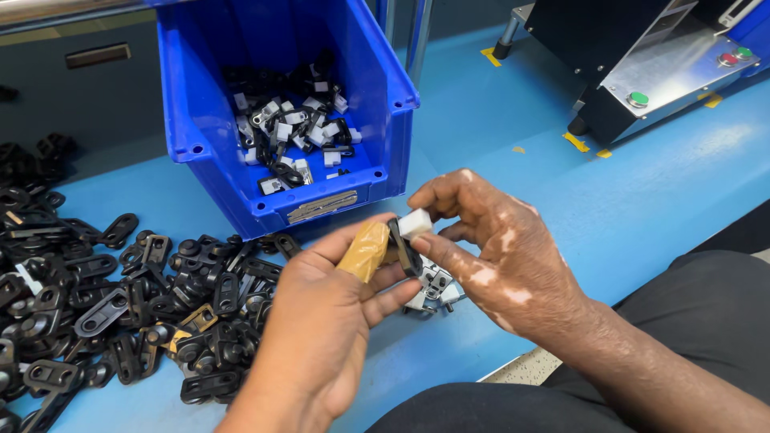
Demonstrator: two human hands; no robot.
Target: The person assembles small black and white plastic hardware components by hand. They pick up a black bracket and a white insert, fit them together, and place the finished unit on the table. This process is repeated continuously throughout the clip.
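Observation:
Both hands meet over the blue table [642, 192]. My left hand [321, 321], its thumb wrapped in tan tape, pinches a small black plastic bracket [403, 247] between thumb and fingers. My right hand [497, 248] holds a small white block [415, 222] against the top of that bracket with thumb and forefinger. Just beneath the hands a small metal fixture [433, 289] rests on the table, partly hidden.
A blue bin [377, 88] holding black brackets fitted with white blocks stands behind the hands. A heap of loose black brackets [120, 297] covers the table at left. A black machine with green and red buttons [650, 72] sits at the back right. My dark-trousered legs are at the bottom right.

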